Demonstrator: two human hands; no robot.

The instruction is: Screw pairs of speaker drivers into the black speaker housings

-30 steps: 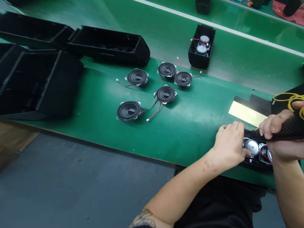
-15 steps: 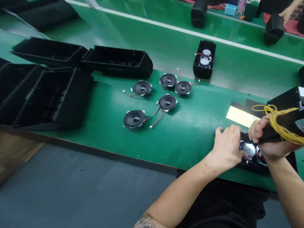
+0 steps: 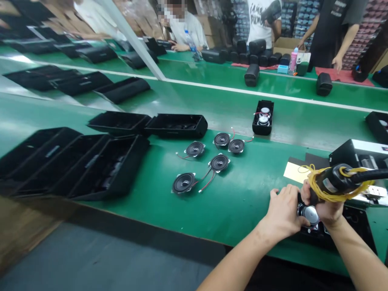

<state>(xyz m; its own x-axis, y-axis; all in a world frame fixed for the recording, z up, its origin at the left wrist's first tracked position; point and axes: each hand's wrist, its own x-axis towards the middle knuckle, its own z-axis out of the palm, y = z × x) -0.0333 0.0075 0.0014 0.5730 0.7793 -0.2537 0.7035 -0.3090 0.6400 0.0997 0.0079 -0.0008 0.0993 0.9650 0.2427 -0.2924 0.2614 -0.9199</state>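
My right hand (image 3: 329, 210) is wrapped round a black electric screwdriver (image 3: 333, 180) with a yellow cord wound about it. The screwdriver points down into a black speaker housing (image 3: 357, 226) lying at the bench's front edge; its tip is hidden behind my hands. My left hand (image 3: 283, 212) grips the housing's left end, its thumb against a silver-backed speaker driver (image 3: 311, 215) seated inside. A second driver there is mostly covered by my right hand. Left of my hands, several loose speaker drivers (image 3: 220, 162) with red leads lie cone up on the green bench (image 3: 242, 210).
Open black housings (image 3: 118, 161) stand at the left. Another housing with two drivers (image 3: 263, 128) sits beyond the loose ones. A black-and-white machine (image 3: 348, 151) and a yellow card (image 3: 295, 171) are at the right. Co-workers stand across the line, near finished-looking black speakers (image 3: 251, 74).
My view has tilted up, showing more of the far side. The screwdriver's rear end has swung into view. A co-worker's hand has come away from a black speaker across the line.
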